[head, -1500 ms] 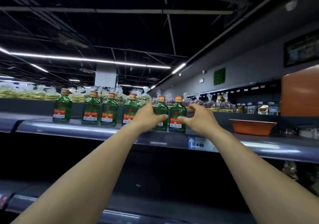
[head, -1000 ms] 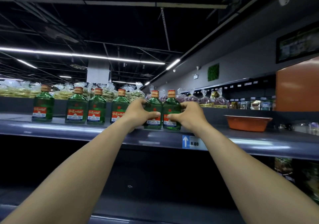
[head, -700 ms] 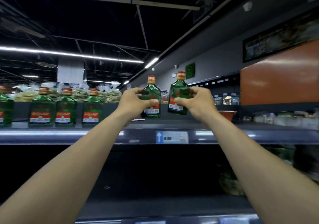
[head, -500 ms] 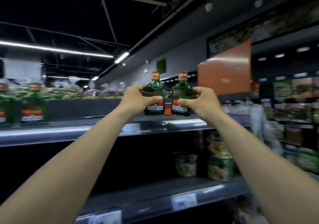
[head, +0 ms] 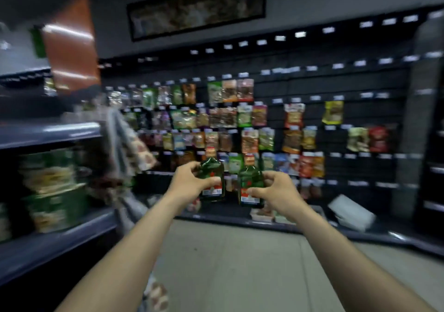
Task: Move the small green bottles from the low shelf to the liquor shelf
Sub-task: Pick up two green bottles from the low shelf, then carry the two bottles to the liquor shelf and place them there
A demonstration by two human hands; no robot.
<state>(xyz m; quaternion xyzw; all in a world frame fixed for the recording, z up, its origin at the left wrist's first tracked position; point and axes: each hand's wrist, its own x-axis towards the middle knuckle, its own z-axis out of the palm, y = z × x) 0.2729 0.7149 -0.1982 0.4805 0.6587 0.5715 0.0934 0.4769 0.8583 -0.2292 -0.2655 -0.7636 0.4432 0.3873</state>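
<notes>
I hold two small green bottles upright at arm's length, side by side over the aisle floor. My left hand (head: 189, 182) grips the left green bottle (head: 213, 167), which has an orange cap and a red and white label. My right hand (head: 276, 191) grips the right green bottle (head: 249, 179) of the same kind, a little lower. A small gap separates the two bottles. The row of other green bottles is out of view.
A dark shelf unit (head: 55, 131) with packed goods runs along my left. Ahead stands a black wall rack (head: 252, 119) hung with snack packets. A person's sleeve (head: 125, 143) shows by the shelf end. Grey floor (head: 228, 263) lies between.
Both hands closed on two bottles, lifted them off the shelf and carried them away. My view swung right from the shelf to the snack wall, and the frame is now motion-blurred.
</notes>
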